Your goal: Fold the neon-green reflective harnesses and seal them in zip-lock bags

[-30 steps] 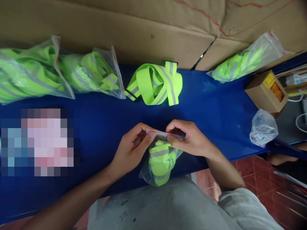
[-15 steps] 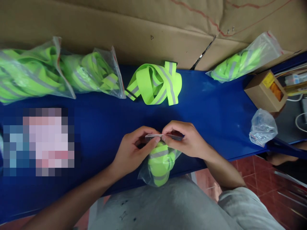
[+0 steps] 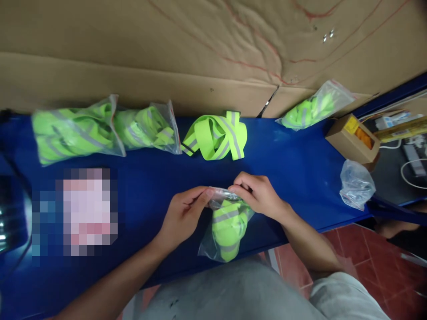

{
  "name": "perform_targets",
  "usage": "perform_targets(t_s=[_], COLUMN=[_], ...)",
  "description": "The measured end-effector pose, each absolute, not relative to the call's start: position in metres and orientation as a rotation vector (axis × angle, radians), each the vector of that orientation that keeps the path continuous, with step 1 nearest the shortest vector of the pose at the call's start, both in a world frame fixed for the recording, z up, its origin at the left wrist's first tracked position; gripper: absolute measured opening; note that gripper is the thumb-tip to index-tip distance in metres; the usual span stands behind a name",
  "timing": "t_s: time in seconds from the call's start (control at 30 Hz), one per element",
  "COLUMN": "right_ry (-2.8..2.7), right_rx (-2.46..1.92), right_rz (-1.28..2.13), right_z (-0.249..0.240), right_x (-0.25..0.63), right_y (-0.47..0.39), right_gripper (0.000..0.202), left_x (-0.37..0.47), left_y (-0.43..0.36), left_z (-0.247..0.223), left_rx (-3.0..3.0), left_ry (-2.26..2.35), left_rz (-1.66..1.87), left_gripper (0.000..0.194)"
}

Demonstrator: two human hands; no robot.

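Observation:
A clear zip bag (image 3: 207,242) hangs at the table's front edge, with a folded yellow-green reflective strap (image 3: 227,229) inside. My left hand (image 3: 187,209) pinches the left end of the bag's top edge between thumb and fingers. At the right end of that edge, my right hand (image 3: 255,193) is closed on the plastic, its fingertips partly hidden. Between the hands the bag's mouth looks crumpled; I cannot tell whether it is sealed. Beyond them on the blue table lies a loose coiled reflective strap (image 3: 218,138) with black buckles.
Filled zip bags (image 3: 75,131) lie along the cardboard wall (image 3: 133,84) at the left, another filled bag (image 3: 313,106) at the right. A cardboard box (image 3: 352,138) and a crumpled clear bag (image 3: 357,184) stand at the blue table's (image 3: 283,169) right end. A blurred-out patch covers something at left.
My hands have moved apart along the bag's top edge, the left one leftward relative to the bag. The strap inside shows more fully. The camera view has tilted up and shifted slightly.

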State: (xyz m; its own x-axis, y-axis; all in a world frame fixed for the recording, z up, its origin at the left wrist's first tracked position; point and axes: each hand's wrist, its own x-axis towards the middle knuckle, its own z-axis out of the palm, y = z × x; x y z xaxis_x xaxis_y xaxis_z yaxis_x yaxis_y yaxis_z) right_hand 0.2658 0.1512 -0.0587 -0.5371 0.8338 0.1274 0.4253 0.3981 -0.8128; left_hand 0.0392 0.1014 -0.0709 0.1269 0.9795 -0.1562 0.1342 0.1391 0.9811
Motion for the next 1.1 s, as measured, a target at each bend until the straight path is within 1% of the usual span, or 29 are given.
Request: perform_targets(t_s=[0.13,0.27,0.3,0.47,0.57,0.67,0.8,0.87,0.9,0.93,0.97,1.0,1.07,1.1], right_ry=[-2.172,-2.206,-2.184,-1.979,-1.837,-1.842,-1.851,-1.716,-1.64,-1.567,-1.496,-1.486,-1.563,-1.586], right_rx=[-1.099,-1.245,-1.289,-1.481,-1.456,-1.377,-1.482,-1.565,-1.614,-1.697,-1.789,-1.87,-1.946,-1.972], right_rz=[0.952,0.739,0.681,0.348,0.143,-0.036,-0.196,-0.301,-0.38,-0.536,-0.673,-0.735,-0.718,-0.684], right_z=[-0.061,-0.052,-0.049,-0.036,-0.028,-0.017,-0.016,-0.03,-0.04,-0.052,-0.065,-0.077,-0.098,-0.106], right_x=[0.271,0.304,0.315,0.356,0.357,0.361,0.403,0.44,0.461,0.482,0.503,0.523,0.556,0.567], right_y=[0.155,0.178,0.189,0.26,0.28,0.257,0.176,0.133,0.113,0.096,0.081,0.069,0.056,0.054], right_gripper=[0.032,0.037,0.036,0.038,0.034,0.027,0.022,0.024,0.026,0.029,0.036,0.045,0.059,0.06], left_x=[0.043,0.044,0.043,0.043,0.045,0.044,0.036,0.036,0.039,0.042,0.047,0.053,0.066,0.072], left_y=[0.1,0.101,0.101,0.099,0.096,0.096,0.106,0.12,0.129,0.14,0.152,0.165,0.19,0.202], left_z=[-0.076,-0.083,-0.084,-0.088,-0.091,-0.092,-0.083,-0.075,-0.07,-0.066,-0.062,-0.059,-0.057,-0.057], left_rx=[1.292,1.158,1.177,1.394,1.46,1.561,1.812,2.121,2.29,2.433,2.526,2.573,2.579,2.529], left_ry=[1.261,1.19,1.197,1.251,1.248,1.269,1.398,1.486,1.511,1.515,1.511,1.522,1.566,1.586], left_rz=[0.955,0.99,0.997,0.987,0.976,0.998,1.093,1.088,1.046,0.978,0.888,0.796,0.636,0.586], left_gripper=[0.036,0.049,0.048,0.031,0.025,0.024,0.023,0.031,0.038,0.047,0.056,0.064,0.085,0.092])
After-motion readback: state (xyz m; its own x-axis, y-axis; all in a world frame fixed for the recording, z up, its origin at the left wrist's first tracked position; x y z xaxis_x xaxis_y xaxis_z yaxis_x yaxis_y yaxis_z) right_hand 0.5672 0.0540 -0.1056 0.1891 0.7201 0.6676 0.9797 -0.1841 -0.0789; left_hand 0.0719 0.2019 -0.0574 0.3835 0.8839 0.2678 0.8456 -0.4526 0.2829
